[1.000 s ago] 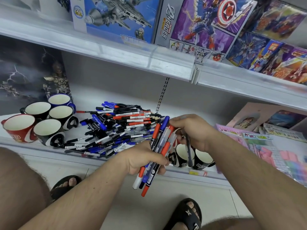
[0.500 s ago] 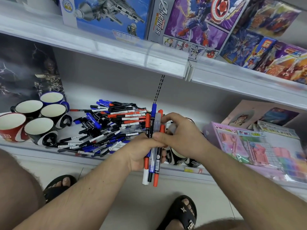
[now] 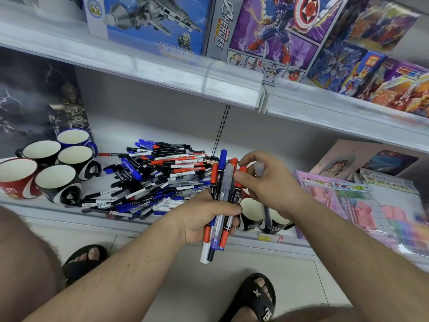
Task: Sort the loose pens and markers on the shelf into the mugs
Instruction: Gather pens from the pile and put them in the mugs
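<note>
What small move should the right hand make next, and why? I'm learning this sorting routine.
Probably lift one red-capped marker out of the bundle: the right hand already touches it, the left hand grips the rest, and black mugs wait just below.

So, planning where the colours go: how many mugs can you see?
7: five mugs grouped at the shelf's left, two black mugs behind the hands; more may be hidden.

Bright even overhead light, soft shadows under the shelf, motion blur at right, wide-angle bending at edges
</note>
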Available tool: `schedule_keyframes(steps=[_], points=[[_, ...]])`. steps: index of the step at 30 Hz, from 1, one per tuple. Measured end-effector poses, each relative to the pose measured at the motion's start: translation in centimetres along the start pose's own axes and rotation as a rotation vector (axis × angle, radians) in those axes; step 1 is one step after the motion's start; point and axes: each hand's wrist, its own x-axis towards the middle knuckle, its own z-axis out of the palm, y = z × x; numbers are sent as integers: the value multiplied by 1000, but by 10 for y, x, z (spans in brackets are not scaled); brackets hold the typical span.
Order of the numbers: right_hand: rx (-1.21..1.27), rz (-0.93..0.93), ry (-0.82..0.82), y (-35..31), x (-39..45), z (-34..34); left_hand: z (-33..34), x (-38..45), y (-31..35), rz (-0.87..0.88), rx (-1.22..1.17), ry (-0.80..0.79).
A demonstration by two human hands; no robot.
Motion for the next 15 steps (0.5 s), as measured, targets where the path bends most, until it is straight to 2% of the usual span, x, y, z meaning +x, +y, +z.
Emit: schedule_keyframes(steps=[2,4,8,11,15], points=[[-229,-98,93,-3,0,2,-1,3,1,15,67,81],[-321,-117,122,-9,-1,5,0,7,0,49,152,163],[-456,-83,-14,-6,0,23,8,11,-5,90,173,241],[-253,11,-5,3,8,24,7,12,-7,62,132,202],[159,175,-18,7,8,20,2,10,-6,-4,-128,88]])
